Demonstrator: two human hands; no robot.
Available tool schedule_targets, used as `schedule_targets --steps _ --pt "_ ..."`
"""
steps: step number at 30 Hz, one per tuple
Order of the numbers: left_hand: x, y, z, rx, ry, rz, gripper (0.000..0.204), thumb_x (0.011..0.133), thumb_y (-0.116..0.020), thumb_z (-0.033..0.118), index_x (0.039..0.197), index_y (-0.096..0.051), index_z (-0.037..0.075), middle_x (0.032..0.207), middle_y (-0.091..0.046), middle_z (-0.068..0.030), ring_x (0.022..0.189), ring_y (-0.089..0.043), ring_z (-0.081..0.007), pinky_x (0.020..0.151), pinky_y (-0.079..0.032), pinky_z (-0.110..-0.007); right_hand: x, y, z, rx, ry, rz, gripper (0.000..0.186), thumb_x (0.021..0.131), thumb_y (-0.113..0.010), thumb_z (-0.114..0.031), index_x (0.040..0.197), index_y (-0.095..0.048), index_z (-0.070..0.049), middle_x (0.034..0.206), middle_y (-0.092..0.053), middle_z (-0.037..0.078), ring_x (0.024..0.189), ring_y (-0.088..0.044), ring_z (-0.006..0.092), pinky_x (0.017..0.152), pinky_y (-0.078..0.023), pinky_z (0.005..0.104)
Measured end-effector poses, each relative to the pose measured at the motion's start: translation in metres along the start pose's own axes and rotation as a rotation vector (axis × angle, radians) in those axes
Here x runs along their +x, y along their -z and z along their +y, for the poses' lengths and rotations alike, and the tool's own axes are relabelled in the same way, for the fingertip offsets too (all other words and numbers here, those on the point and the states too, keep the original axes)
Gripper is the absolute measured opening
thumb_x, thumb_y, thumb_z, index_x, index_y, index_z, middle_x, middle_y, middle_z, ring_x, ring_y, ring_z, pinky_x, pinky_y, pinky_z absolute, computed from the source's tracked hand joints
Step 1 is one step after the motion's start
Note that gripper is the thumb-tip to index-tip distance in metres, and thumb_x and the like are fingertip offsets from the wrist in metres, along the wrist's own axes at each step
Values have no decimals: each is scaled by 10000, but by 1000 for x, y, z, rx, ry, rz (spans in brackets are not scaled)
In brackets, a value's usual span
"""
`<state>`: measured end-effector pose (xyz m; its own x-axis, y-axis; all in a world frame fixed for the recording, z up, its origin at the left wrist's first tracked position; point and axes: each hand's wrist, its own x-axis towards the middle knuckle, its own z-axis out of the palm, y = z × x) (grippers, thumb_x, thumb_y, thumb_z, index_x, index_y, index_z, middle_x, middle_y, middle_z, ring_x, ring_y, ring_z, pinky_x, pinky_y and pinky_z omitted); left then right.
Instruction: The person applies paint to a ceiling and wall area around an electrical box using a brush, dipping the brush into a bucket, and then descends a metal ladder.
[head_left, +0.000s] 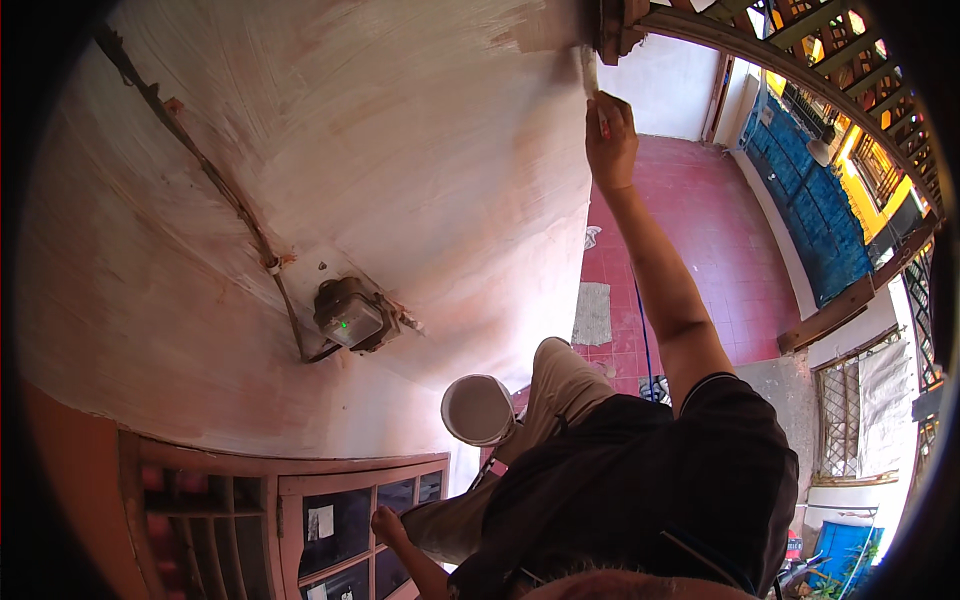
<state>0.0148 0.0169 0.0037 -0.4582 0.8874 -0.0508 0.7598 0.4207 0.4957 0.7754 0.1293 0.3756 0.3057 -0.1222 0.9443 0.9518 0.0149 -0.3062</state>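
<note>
My right arm reaches up along the pale wall [440, 180], which shows streaky brush marks. In my right hand [611, 145], the closed fingers grip a paintbrush [589, 72], its bristle end up at the wall's edge beside a dark wooden beam. Low on the left, my left hand [385, 525] is curled closed in front of the paned window; what it holds, if anything, is hidden. A white bucket [478, 410] sits beside my knee, with pale contents or a pale inside; what carries it does not show.
A meter box [352, 315] with a small green light juts from the wall, fed by a cable [215, 175]. Below it is a pink-framed window [290, 500]. Red floor tiles [690, 230] lie far below, with a grey mat [592, 314]. Wooden lattice [850, 60] hangs overhead at right.
</note>
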Motion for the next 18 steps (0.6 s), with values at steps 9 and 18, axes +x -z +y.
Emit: schedule_targets --steps 9,18 --pt "2 -7 3 32 -19 11 392 856 -449 302 669 -693 59 725 -692 -166 713 -667 -393 698 -511 -519 -49 -25 -91 190 -101 -178 206 904 -696 -96 1105 -660 -64 1041 -655 151 795 -686 354 656 -567 407" --pt "10 -14 -17 42 11 -48 375 873 -468 329 814 -728 65 813 -700 -202 789 -671 -420 699 -506 -560 -123 13 -212 729 -352 -830 157 914 -698 -76 1056 -708 -11 1023 -710 127 919 -691 241 809 -539 319"
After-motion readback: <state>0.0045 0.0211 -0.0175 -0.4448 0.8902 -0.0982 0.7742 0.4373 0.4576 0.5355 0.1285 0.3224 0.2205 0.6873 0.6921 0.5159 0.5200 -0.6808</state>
